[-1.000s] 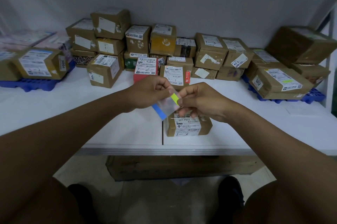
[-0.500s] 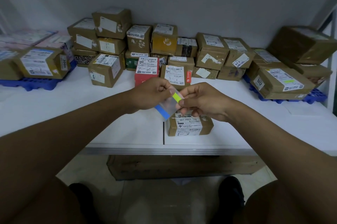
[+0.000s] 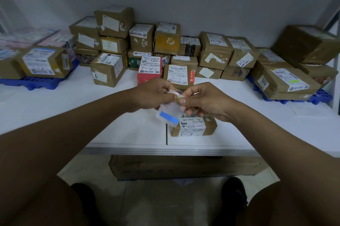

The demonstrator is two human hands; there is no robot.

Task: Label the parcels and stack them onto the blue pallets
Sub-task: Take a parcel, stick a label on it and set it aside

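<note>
The sticker sheet [image 3: 168,115], a glossy translucent backing with a blue strip, is pinched between the left hand [image 3: 152,95] and the right hand [image 3: 204,101]. Since a second ago the green sticker [image 3: 178,98] has lifted at the right fingertips, so peeling looks underway. Just below the right hand sits a taped cardboard parcel [image 3: 193,125] on the smooth white table [image 3: 55,108].

Dim, bluish cast — soft focus, edges bowed
</note>
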